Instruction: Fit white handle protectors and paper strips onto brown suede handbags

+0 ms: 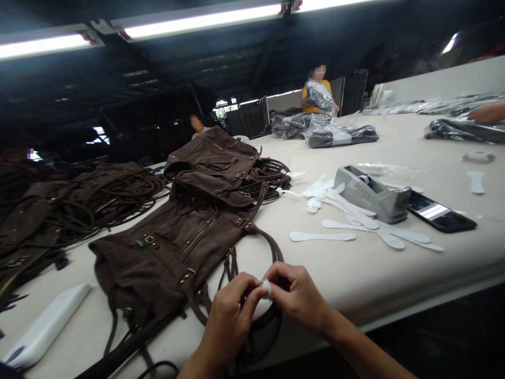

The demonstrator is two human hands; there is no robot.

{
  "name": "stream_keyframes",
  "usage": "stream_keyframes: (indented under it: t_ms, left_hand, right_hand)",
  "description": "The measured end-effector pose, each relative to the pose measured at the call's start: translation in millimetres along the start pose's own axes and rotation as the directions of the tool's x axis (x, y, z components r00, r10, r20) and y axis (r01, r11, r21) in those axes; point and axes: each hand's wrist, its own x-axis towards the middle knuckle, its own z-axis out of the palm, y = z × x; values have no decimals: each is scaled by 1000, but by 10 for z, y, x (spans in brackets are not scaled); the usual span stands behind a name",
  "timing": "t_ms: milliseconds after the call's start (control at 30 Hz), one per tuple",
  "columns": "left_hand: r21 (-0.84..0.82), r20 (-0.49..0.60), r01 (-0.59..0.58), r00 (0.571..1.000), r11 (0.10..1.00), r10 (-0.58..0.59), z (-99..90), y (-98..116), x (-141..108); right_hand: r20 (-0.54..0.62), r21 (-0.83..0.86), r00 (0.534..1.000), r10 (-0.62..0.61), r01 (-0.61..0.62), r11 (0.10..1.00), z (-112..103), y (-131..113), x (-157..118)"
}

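Observation:
Both hands meet at the handle loop of a brown bag (pixel 173 237) that lies on the table. A small white paper strip (pixel 267 288) is bent round the handle, pinched between the fingertips. My left hand (pixel 232 308) is closed, thumb and forefinger at the strip's left side. From the right, my right hand (pixel 298 295) grips the strip the same way. To the right lie several loose white strips (pixel 323 236) with wavy edges, heaped against a grey tape dispenser (pixel 373 195).
A black phone (pixel 442 210) rests beside the dispenser. More brown bags (pixel 98 200) are piled at left, near a white device (pixel 47 326). Plastic-wrapped bags (pixel 341 136) lie at the back, where a person in yellow (pixel 320 95) stands. Another person's hand (pixel 488 112) is at far right.

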Motion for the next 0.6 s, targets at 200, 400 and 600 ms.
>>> stream_keyframes:
  t_ms: [200,400,600]
  left_hand:
    - [-38,190,3,982,999,4,-138,86,93]
    - [26,5,-81,997,996,81,17,287,-23]
    - [128,-47,-310,947,942,318,263,431,-115]
  right_hand:
    - [75,-6,997,21,-21,1000,-71,-23,-91]
    - [-295,-116,955,-35,1,993,-145,-147,-412]
    - [-80,154,966,244,-230,961,-68,-246,-589]
